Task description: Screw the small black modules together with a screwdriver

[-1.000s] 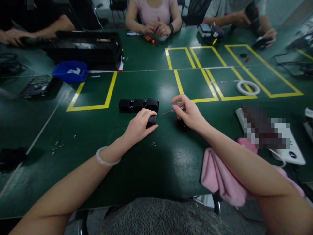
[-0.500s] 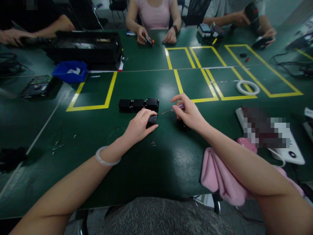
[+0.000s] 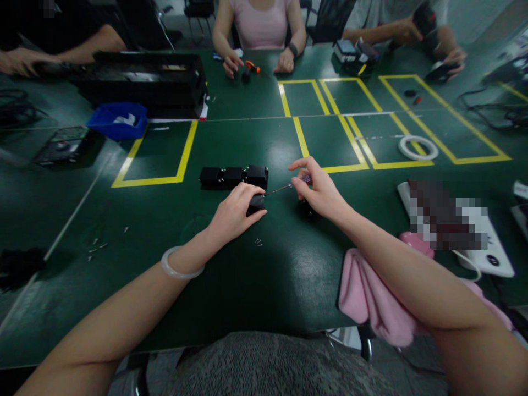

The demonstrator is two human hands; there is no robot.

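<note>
My left hand point(image 3: 237, 210) is wrapped round a small black block point(image 3: 256, 204) and presses it to the green table. In my right hand point(image 3: 314, 187) is a screwdriver point(image 3: 282, 190) with a purplish handle; its thin shaft points left, and its tip meets the block's right end. Just beyond my left hand lies a row of black blocks point(image 3: 233, 176) with small metal screws at their ends. Another black object point(image 3: 307, 209) sits partly hidden under my right hand. Several small screws point(image 3: 258, 242) lie on the table on my side of the held block.
More loose screws point(image 3: 97, 248) lie to the left. Farther off are a blue bin point(image 3: 119, 121), a long black case point(image 3: 144, 82) and a white tape ring point(image 3: 418, 148). A pink cloth point(image 3: 371, 291) lies under my right forearm. Co-workers sit across the table.
My hands, the held block and the screwdriver stay almost in place. Across the table, the co-worker in pink has let go of a dark and orange object, which now lies on the table.
</note>
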